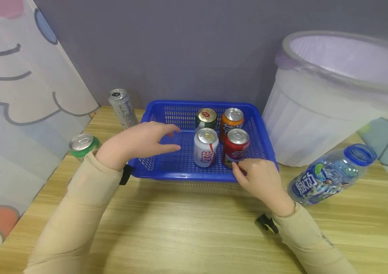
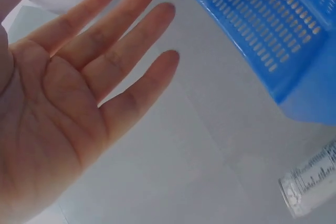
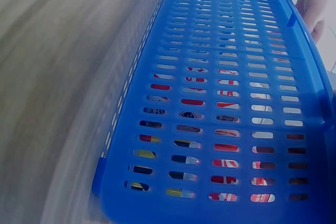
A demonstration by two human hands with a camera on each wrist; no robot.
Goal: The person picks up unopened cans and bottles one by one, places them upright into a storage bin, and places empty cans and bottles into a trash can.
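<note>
A blue perforated basket [image 1: 201, 176] sits on the wooden table. Inside it stand a white can [image 1: 205, 152] with red lettering, a red can [image 1: 236, 142], an orange can [image 1: 231, 120] and a dark green can [image 1: 207, 118] with a gold top. Over the basket's left side, my left hand [image 1: 142, 139] hovers with nothing in it; its extended fingers [image 2: 118, 59] show in the left wrist view. My right hand [image 1: 260, 179] is at the basket's front right rim, its fingers bent close to the red can. Whether they grip the rim or touch the can is hidden.
A silver can [image 1: 123, 108] stands behind my left forearm, and a green can [image 1: 83, 145] is left of it. On the right are a clear plastic bottle [image 1: 327, 177] with a blue rim and a large white bin [image 1: 317, 110] with a purple liner. A grey partition [image 1: 166, 49] rises behind.
</note>
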